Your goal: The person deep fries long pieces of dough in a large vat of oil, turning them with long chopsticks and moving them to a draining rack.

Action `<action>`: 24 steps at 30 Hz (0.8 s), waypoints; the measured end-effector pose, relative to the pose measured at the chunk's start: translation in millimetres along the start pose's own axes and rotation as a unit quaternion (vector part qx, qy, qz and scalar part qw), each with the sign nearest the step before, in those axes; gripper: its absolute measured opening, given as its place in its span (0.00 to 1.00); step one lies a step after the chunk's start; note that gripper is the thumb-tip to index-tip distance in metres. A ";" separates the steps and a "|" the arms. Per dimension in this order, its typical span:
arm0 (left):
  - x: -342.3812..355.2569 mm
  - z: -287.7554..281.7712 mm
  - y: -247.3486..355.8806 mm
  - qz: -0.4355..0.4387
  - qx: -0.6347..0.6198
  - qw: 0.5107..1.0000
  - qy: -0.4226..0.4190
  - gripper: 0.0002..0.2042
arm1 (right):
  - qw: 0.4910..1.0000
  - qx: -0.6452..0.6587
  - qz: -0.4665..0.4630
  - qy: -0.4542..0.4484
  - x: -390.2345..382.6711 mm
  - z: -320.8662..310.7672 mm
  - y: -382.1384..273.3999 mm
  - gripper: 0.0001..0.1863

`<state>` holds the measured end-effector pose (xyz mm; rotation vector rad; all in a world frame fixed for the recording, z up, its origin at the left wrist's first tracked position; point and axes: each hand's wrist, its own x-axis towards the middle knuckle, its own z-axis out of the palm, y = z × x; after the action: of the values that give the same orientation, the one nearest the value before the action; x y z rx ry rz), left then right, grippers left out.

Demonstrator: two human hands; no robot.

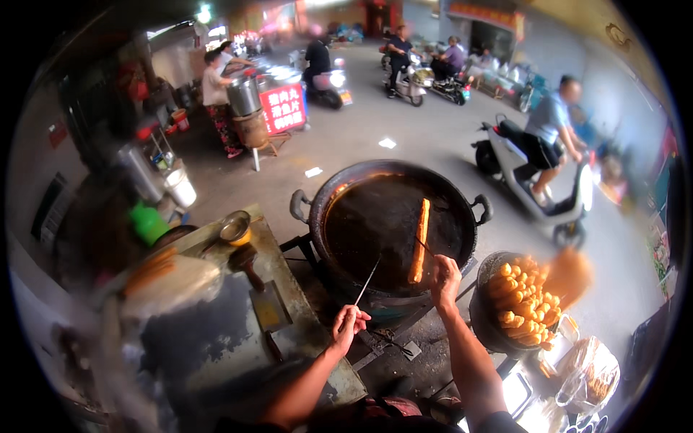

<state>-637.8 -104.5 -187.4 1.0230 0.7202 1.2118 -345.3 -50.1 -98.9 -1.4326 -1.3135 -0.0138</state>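
Note:
A big black wok [317, 209] of dark oil stands in front of me, with a loop handle on each side. One long golden fried dough stick [421, 242] lies at its right side, pointing away from me. My left hand [349, 325] is closed on a thin long stick [368, 280] whose far end reaches over the oil. At the wok's near right rim, my right hand [445, 280] grips another thin dark stick [426, 248], its end touching or crossing the dough stick. To the right, a round container [485, 317] is heaped with fried dough sticks [525, 299].
A worn worktable [317, 339] on the left bears a metal bowl [235, 228], a flat blade [271, 307] and a brush-like tool [247, 265]. Something brown and blurred [568, 278] is beside the heaped container. Plastic bags [592, 372] lie nearer. A scooter rider [552, 123] passes at right.

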 end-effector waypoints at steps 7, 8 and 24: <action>-2.2 -3.5 -3.5 0.001 -0.016 1.000 0.003 0.15 | 1.000 0.027 -0.010 0.011 2.0 11.4 2.5 0.10; -2.6 -4.0 -3.2 0.000 -0.014 1.000 0.005 0.14 | 0.999 0.037 -0.022 0.024 1.4 14.5 2.8 0.13; -5.3 -7.2 -5.4 -0.020 -0.008 1.000 0.017 0.14 | 1.000 0.011 -0.016 -0.006 -1.3 13.0 14.2 0.06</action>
<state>-643.2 -108.0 -195.6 0.9732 0.7527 1.2004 -344.1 -38.2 -114.0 -1.3953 -1.3411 -0.0121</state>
